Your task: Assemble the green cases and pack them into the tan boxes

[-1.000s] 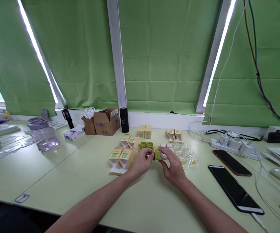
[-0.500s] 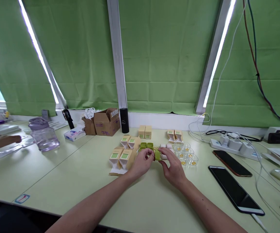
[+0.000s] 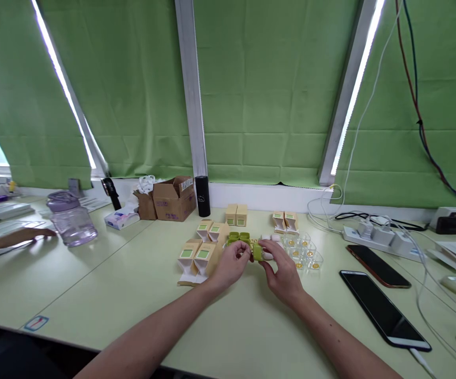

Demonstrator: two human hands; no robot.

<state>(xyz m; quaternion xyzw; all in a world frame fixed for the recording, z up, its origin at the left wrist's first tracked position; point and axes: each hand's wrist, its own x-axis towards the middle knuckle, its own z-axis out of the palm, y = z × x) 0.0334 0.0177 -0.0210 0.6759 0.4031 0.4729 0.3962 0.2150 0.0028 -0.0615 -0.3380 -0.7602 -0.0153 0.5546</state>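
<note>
A small green case-like piece [image 3: 257, 251] is between my two hands above the middle of the table. My right hand [image 3: 285, 275] grips it from the right, thumb below and index finger on top. At its left edge, my left hand [image 3: 233, 261] is closed in a pinch; what its fingertips hold is hidden. More green cases [image 3: 239, 236] stand just behind my left hand. White rounded pieces [image 3: 276, 238] lie behind my right fingers. Several clear cups with gold centres [image 3: 302, 251] are grouped to the right. Open kraft boxes with green labels [image 3: 196, 259] sit at the left.
Two closed kraft boxes [image 3: 236, 215] and two open ones [image 3: 285, 221] stand farther back. A black cylinder [image 3: 202, 196], a carton [image 3: 175, 200] and a purple jug [image 3: 71, 218] are leftward. Phones [image 3: 384, 310] and a power strip [image 3: 382, 242] lie right. Another person's hand [image 3: 36, 234] is far left.
The green piece has tilted or shifted very slightly between my fingers. My hands stay in place. The other person's hand at the far left has moved right, towards the jug.
</note>
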